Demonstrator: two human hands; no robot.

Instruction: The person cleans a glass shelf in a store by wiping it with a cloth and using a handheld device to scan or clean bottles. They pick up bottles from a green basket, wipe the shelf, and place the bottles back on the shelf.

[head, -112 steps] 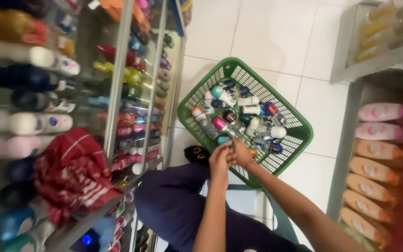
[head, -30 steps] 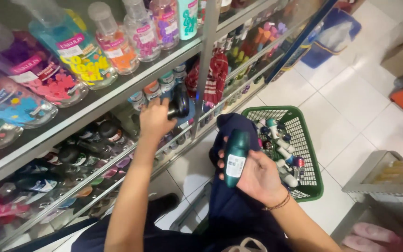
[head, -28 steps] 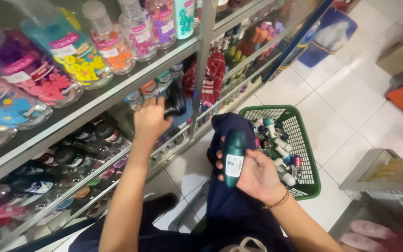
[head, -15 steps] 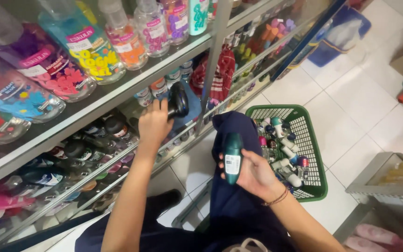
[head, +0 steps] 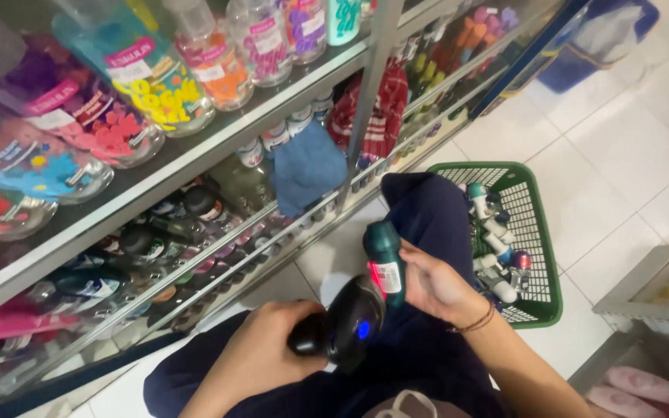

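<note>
My left hand (head: 269, 356) grips a black handheld barcode scanner (head: 342, 325) with a blue light on its back, held over my lap. Its head points at a dark green roll-on bottle (head: 385, 259), where red light falls on the white label. My right hand (head: 435, 286) holds that bottle upright, just right of the scanner. Behind my right hand stands a green plastic basket (head: 536, 232) on the white tiled floor, with several small roll-on bottles (head: 493, 240) inside.
On the left run glass shelves (head: 218, 147) with colourful bottles on top and dark roll-ons below. A blue cloth (head: 307, 166) and a red cloth (head: 385, 104) hang there. A grey shelf unit (head: 644, 302) stands at lower right, a blue bin (head: 602, 39) at the back.
My left hand has come down from the shelf with the scanner to my lap. The scanner now points at the green bottle, which my right hand keeps holding.
</note>
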